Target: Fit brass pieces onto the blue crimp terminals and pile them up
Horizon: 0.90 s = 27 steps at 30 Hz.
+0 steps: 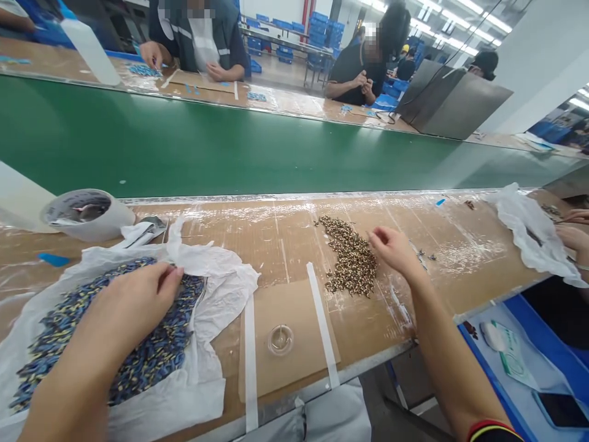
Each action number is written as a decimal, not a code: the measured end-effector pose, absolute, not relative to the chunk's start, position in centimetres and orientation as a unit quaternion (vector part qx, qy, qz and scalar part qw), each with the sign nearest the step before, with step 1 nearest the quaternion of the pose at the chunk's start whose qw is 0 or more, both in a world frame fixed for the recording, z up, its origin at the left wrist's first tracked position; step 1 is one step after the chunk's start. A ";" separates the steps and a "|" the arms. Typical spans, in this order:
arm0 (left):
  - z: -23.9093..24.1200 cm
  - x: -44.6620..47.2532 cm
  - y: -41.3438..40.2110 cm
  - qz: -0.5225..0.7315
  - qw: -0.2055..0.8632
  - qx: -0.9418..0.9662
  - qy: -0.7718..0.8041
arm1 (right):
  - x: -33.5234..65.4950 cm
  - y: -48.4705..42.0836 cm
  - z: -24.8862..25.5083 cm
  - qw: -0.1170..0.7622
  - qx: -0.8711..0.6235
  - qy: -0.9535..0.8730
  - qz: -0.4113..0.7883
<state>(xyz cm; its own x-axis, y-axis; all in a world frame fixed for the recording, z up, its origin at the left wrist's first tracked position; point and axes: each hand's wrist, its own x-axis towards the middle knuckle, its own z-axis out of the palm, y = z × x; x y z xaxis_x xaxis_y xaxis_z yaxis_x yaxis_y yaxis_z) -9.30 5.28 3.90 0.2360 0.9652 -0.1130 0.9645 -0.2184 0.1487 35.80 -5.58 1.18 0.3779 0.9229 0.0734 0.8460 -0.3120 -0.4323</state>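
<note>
My left hand (133,301) is over a heap of small blue and pale yellow parts (156,344), spread on crumpled white paper (221,270). Its fingers curl toward the thumb, and whatever they may pinch is hidden. At the right edge of a pile of tiny brass-coloured and dark pieces (352,261) is my right hand (393,248). Thumb and forefinger are pressed together there; anything between them is too small to name. Between the hands, a small clear round dish (280,339) sits on a brown cardboard sheet (294,380) with white tape strips along its sides.
A tape roll (89,215) stands at the left beside a white bottle (23,199). Beyond the table runs a green conveyor belt (230,147), with co-workers seated across it. At right, another person's hands touch white paper (529,230); below is a blue bin (519,319) holding a phone (564,410).
</note>
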 end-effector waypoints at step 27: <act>5.8 -10.0 5.4 0.024 0.118 0.739 0.663 | 31.0 -2.2 1.3 0.390 -0.668 -0.601 0.200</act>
<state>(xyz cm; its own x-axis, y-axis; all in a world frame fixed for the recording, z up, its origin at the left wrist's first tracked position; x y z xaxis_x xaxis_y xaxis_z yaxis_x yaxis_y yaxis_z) -10.02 5.37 5.78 0.1188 0.9855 -0.1210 0.9743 -0.0922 0.2053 31.01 -2.16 1.31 0.1975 0.9594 0.2016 0.6468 0.0271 -0.7622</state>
